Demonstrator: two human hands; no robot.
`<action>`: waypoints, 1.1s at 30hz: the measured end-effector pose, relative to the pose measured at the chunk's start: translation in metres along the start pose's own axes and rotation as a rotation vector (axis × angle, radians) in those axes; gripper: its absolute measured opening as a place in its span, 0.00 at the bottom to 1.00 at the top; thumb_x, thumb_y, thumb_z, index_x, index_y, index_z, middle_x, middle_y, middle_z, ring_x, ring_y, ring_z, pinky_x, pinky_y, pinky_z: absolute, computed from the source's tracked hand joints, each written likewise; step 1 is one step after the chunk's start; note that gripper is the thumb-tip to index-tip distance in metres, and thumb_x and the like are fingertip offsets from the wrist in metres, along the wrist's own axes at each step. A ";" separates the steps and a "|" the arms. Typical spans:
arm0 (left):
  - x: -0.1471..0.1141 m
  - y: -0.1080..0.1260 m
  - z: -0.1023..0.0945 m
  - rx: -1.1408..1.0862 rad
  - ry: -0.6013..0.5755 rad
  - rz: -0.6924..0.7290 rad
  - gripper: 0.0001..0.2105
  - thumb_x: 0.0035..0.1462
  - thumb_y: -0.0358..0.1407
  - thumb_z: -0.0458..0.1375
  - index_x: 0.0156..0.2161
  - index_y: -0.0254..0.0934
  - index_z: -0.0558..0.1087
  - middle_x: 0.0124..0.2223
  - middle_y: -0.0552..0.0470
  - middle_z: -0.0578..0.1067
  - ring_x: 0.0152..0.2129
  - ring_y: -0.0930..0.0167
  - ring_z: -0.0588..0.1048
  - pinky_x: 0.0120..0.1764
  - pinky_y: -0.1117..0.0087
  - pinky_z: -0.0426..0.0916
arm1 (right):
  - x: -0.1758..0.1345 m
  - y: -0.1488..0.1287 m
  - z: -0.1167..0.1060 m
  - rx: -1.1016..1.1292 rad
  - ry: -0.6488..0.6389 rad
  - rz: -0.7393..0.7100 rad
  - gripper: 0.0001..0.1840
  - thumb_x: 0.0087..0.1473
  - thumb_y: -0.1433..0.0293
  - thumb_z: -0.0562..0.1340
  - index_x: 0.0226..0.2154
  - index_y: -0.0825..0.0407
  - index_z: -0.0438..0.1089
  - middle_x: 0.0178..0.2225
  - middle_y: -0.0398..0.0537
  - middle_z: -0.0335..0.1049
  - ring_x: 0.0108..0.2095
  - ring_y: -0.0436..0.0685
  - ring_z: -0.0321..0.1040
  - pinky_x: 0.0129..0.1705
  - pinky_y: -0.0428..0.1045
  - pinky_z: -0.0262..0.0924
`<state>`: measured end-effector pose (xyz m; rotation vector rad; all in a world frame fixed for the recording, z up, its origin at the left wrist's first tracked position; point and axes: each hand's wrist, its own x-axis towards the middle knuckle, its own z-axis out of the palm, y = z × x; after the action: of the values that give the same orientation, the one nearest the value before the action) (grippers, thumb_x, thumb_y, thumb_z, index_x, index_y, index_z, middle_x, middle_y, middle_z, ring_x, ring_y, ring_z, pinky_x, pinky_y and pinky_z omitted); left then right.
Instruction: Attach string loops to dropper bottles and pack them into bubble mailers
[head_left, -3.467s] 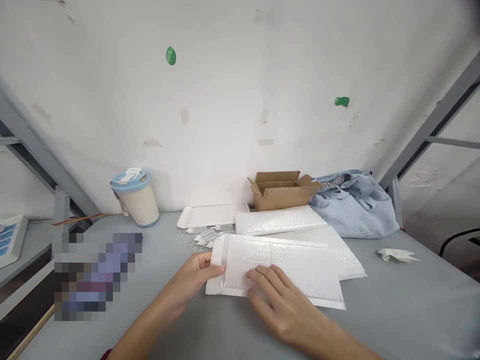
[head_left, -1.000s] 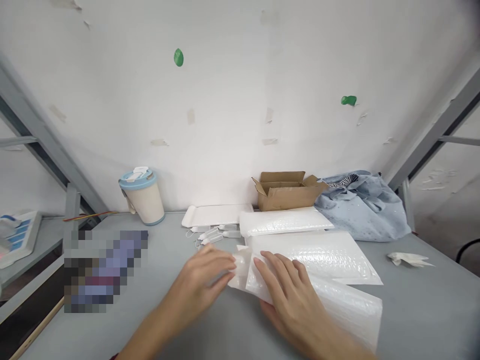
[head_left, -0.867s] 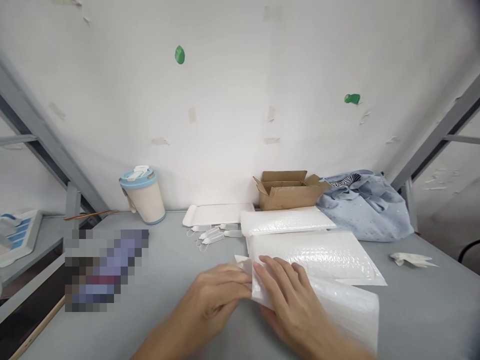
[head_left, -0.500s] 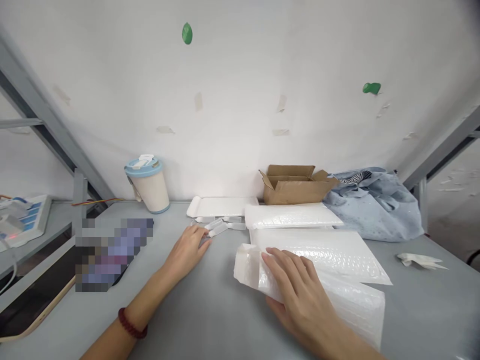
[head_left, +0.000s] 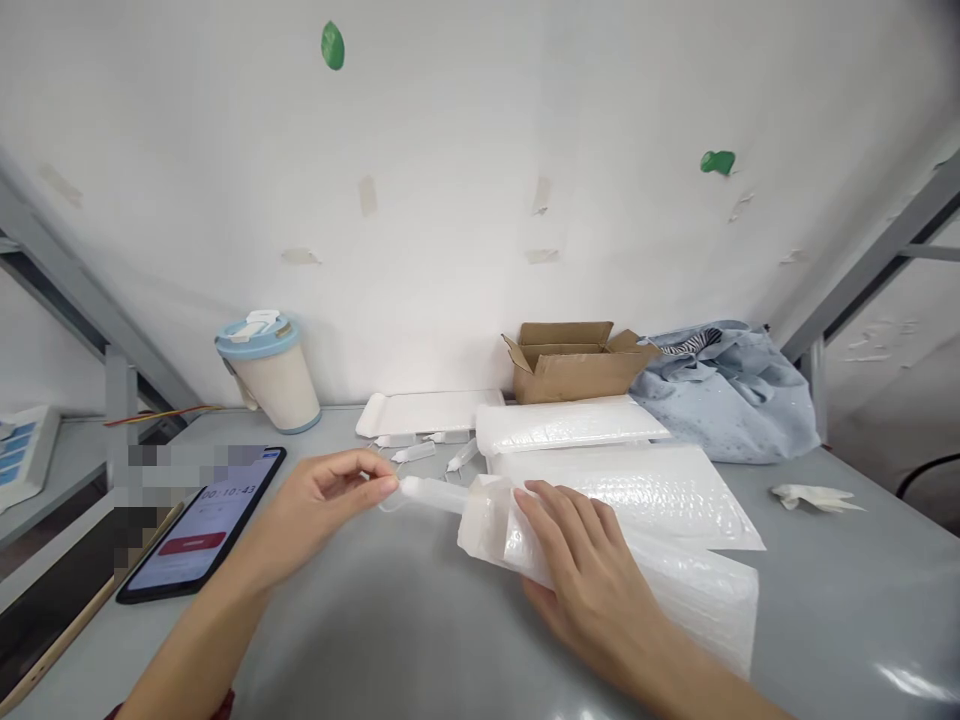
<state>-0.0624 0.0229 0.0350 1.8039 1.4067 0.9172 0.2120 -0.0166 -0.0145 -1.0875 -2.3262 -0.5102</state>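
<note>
Between the thumb and fingers of my left hand (head_left: 337,500) is the capped end of a small translucent plastic bottle (head_left: 435,494). Its other end reaches the open mouth of a white bubble mailer (head_left: 697,600); how far in it goes is hidden. My right hand (head_left: 577,570) grips that mailer near its mouth, fingers on top and thumb beneath. Several similar small bottles (head_left: 414,453) lie on the table behind my left hand. More white bubble mailers (head_left: 637,480) rest flat beyond my right hand.
An open cardboard box (head_left: 577,375) and a light blue cloth bundle (head_left: 727,400) stand at the back right. A lidded cup (head_left: 274,385) is back left, near a phone (head_left: 202,530). Crumpled tissue (head_left: 814,497) lies at right on the grey table (head_left: 390,640).
My left hand has picked up one small bottle from the group and brought it to the mailer's mouth. My right hand stays on the mailer. The view has shifted slightly.
</note>
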 end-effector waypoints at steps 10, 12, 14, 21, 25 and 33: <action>-0.022 0.020 0.097 -0.007 -0.207 0.363 0.13 0.60 0.31 0.51 0.32 0.41 0.78 0.29 0.52 0.78 0.29 0.69 0.70 0.37 0.67 0.68 | -0.002 -0.004 0.008 0.004 -0.027 -0.040 0.29 0.48 0.75 0.57 0.54 0.61 0.57 0.49 0.63 0.65 0.45 0.68 0.59 0.42 0.60 0.53; -0.021 0.018 0.092 -0.042 -0.163 0.343 0.12 0.60 0.32 0.51 0.35 0.41 0.78 0.31 0.51 0.79 0.32 0.68 0.71 0.38 0.67 0.69 | -0.002 -0.004 0.007 0.013 -0.020 -0.038 0.29 0.48 0.75 0.57 0.54 0.61 0.57 0.49 0.63 0.64 0.45 0.67 0.59 0.42 0.59 0.53; -0.016 0.009 0.082 -0.027 -0.028 0.285 0.10 0.59 0.34 0.53 0.38 0.41 0.77 0.35 0.50 0.79 0.36 0.66 0.72 0.40 0.65 0.70 | -0.002 -0.003 0.006 0.021 -0.011 -0.028 0.29 0.48 0.75 0.57 0.55 0.62 0.57 0.49 0.63 0.64 0.46 0.67 0.59 0.42 0.59 0.54; 0.014 -0.044 0.076 0.488 0.056 0.307 0.16 0.60 0.34 0.50 0.51 0.41 0.70 0.56 0.46 0.68 0.53 0.57 0.62 0.50 0.50 0.63 | -0.001 0.000 -0.001 0.019 0.026 -0.016 0.29 0.49 0.78 0.54 0.55 0.63 0.56 0.49 0.64 0.63 0.47 0.68 0.58 0.42 0.59 0.54; 0.019 -0.050 0.082 0.471 -0.016 0.300 0.13 0.60 0.32 0.49 0.45 0.38 0.73 0.48 0.45 0.74 0.46 0.61 0.69 0.47 0.58 0.66 | 0.000 0.002 -0.001 0.032 0.065 -0.003 0.28 0.49 0.79 0.53 0.55 0.63 0.56 0.49 0.63 0.64 0.47 0.68 0.58 0.43 0.60 0.54; 0.006 -0.009 0.038 0.053 0.205 -0.016 0.15 0.57 0.43 0.53 0.23 0.37 0.68 0.23 0.55 0.69 0.23 0.71 0.68 0.29 0.73 0.64 | 0.001 0.006 -0.003 0.088 0.068 0.045 0.29 0.49 0.78 0.55 0.55 0.63 0.54 0.49 0.63 0.63 0.47 0.67 0.57 0.43 0.59 0.55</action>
<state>-0.0340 0.0277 0.0078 1.7748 1.5832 1.0913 0.2172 -0.0135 -0.0108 -1.0619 -2.2389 -0.4172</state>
